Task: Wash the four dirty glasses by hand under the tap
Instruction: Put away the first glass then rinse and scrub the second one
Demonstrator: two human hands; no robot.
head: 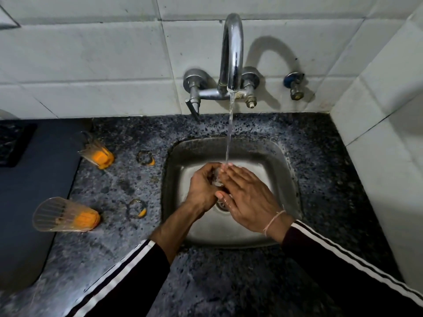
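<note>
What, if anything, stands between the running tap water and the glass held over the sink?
Partly the right hand: its straight fingers lie over the glass, and the stream lands about at their tips. The left hand grips the glass from the other side. Nothing else visible intervenes.

Clear glass (217, 179) under running tap (231, 53); two orange-stained glasses (66, 215) on counter.

Dark speckled stone surface (229, 282), wet in patches, with a steel sink (283, 156) set into it. Left of the sink, two ribbed glasses with orange dregs: far glass (97, 153) and near glass (65, 215). Between glasses and sink, two wet rings with orange smears, one far (145, 158), one near (136, 209). Dark mat (27, 179) at the left edge.
</note>
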